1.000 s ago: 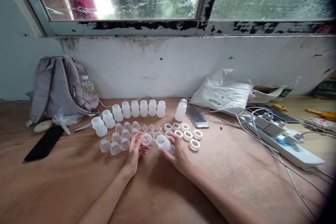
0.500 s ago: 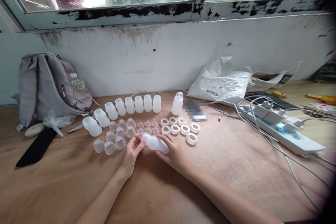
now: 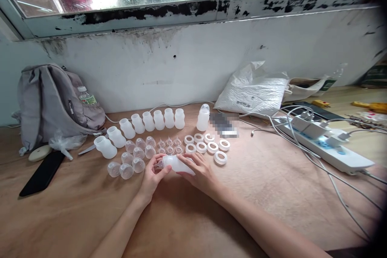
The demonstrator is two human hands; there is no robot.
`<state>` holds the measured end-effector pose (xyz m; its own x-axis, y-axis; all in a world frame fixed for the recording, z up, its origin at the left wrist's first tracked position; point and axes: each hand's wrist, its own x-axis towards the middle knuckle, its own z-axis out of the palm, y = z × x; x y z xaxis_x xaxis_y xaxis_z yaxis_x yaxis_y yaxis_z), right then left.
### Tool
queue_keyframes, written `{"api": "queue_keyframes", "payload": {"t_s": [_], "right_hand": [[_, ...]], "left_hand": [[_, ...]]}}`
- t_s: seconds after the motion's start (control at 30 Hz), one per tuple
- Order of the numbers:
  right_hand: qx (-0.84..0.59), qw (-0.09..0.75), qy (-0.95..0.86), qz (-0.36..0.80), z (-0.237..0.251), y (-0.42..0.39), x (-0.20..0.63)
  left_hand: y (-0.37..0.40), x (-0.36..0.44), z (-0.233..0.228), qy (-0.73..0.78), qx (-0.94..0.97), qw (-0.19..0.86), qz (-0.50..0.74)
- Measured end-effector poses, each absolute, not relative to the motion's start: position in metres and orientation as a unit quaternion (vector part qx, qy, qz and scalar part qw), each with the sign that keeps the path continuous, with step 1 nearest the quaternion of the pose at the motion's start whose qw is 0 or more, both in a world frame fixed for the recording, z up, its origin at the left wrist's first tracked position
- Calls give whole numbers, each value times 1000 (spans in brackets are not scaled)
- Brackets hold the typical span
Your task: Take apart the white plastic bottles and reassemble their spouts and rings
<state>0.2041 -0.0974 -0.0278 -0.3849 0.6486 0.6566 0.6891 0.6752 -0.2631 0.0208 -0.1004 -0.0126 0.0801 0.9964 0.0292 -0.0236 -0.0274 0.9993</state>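
Observation:
A milky-white baby bottle [image 3: 173, 164] lies nearly level between my hands, just above the wooden table, its neck to the left. My right hand [image 3: 202, 171] wraps around its body. At the neck end, the fingers of my left hand [image 3: 153, 176] close around a clear nipple [image 3: 159, 164], partly hidden by them. Beyond my hands are small clear nipples [image 3: 169, 142] in two rows. Several clear dome caps [image 3: 138, 152] stand left of these, and white collar rings [image 3: 213, 147] lie to the right.
Several open white bottles [image 3: 148, 121] line the back, with a capped bottle [image 3: 203, 117] farther right. A grey backpack [image 3: 51, 105] and black phone [image 3: 42, 173] are at left. A white plastic bag [image 3: 254, 92] and a power strip [image 3: 326, 141] with cables are at right.
The bottle has turned to lie more level, its neck end lower. The fingers of my right hand have shifted over its body. My view has tilted slightly.

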Motion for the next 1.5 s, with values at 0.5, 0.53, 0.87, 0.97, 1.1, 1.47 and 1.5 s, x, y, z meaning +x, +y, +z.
{"api": "queue_keyframes", "payload": {"t_s": [0.5,0.53,0.87,0.97,1.1,1.47,1.5], "right_hand": [[-376,398,-835,44,-27,-101,205],[-380,400,-832,53,-26,-102,204],[-417,403,-810,85,-21,-109,197],[-418,408,-808,78,-22,-108,198],[-427,405,-805,79,-25,-106,198],[-429,402,-806,72,-29,-105,197],[-425,400,-809,70,-29,-105,197]], "left_hand": [[-100,13,-12,437,522,572,457],[-101,13,-10,425,513,586,461],[-93,8,-15,386,443,613,528],[-93,5,-11,398,434,626,512],[-96,6,-9,374,428,633,526],[-91,5,-16,393,411,605,557],[-91,6,-16,407,419,592,555]]}}
